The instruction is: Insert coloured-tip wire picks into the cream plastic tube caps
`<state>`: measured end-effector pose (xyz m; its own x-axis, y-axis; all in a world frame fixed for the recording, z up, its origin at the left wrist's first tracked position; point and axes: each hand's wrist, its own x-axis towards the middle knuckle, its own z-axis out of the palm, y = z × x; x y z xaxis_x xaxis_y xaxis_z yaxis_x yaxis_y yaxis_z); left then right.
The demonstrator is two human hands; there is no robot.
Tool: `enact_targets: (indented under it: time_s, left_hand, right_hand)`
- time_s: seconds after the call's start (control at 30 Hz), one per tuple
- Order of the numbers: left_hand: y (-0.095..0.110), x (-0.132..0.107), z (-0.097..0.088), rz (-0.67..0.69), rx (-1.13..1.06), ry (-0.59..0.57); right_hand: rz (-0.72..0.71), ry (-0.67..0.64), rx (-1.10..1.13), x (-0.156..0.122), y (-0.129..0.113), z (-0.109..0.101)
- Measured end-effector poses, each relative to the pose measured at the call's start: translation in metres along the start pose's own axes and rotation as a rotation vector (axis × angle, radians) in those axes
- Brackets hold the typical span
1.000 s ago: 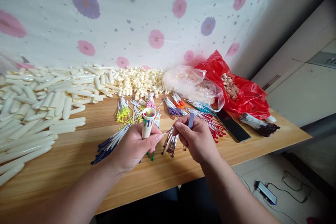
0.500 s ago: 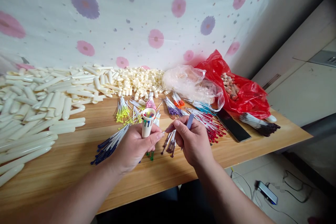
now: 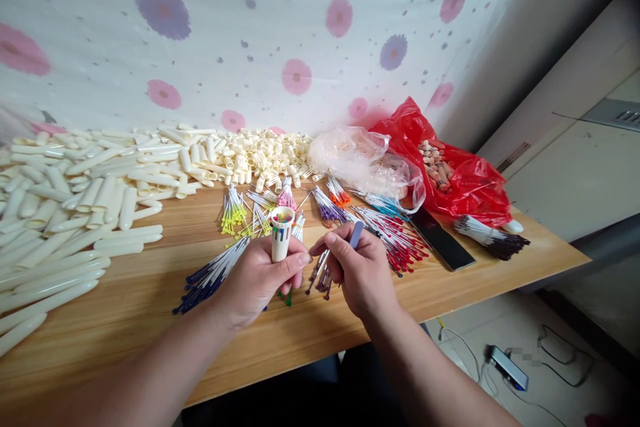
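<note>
My left hand is closed around an upright cream multicolour pen barrel, slotted at the side, with coloured bits in its open top. Its thumb and forefinger pinch together at the tip of a thin dark coil spring. My right hand grips the spring's other end between thumb and forefinger. A flat purple-grey strip, perhaps tweezers, is also tucked in that hand. Brown-tipped pen refills lie between the hands, and blue-tipped refills lie left of my left hand.
Cream pen casings and short slotted barrels pile up along the back left. Red-tipped refills, a black phone-like slab, a clear bag and a red bag are to the right. Dark-tipped refills lie near the right end.
My right hand has shifted slightly left, bringing the spring up against my left fingertips. The white tip seen between them earlier no longer shows. The left hand and barrel barely moved.
</note>
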<state>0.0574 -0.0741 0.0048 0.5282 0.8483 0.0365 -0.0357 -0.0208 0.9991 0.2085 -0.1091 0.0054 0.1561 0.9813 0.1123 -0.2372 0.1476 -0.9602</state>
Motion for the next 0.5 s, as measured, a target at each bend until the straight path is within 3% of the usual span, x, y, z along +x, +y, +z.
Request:
enact_targets:
  time_s: [0.2,0.5]
  left_hand:
    - [0.0042,0.0015,0.0010,-0.035,-0.026,-0.098]
    - [-0.0007,0.0028,-0.0001,-0.023,-0.144,-0.056]
  right_hand:
    - [-0.009,-0.011,-0.125,0.0043,-0.0050,-0.0063]
    - [0.079,-0.129,-0.029,0.0035,0.0026,-0.0053]
